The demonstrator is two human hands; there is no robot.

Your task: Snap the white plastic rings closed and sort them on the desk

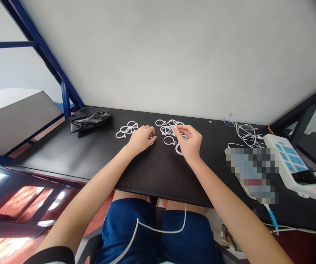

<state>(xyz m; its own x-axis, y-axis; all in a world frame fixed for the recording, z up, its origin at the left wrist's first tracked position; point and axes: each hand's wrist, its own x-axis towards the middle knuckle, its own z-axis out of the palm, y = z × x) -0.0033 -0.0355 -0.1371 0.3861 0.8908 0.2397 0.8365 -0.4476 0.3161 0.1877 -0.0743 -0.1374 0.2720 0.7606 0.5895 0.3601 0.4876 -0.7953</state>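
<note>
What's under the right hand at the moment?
White rings lie on the black table; one pokes out from beneath the right hand. Whatever the palm covers is hidden.

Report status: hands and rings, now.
Left hand resting on table beside left ring cluster. Right hand pinching ring at right ring cluster. Black bag far left, apart.

White rings (169, 130) lie on the black desk (97, 154). A black bag (90, 121) sits at its far left corner. The power strip (290, 161) at the right edge is white with blue sockets.
</note>
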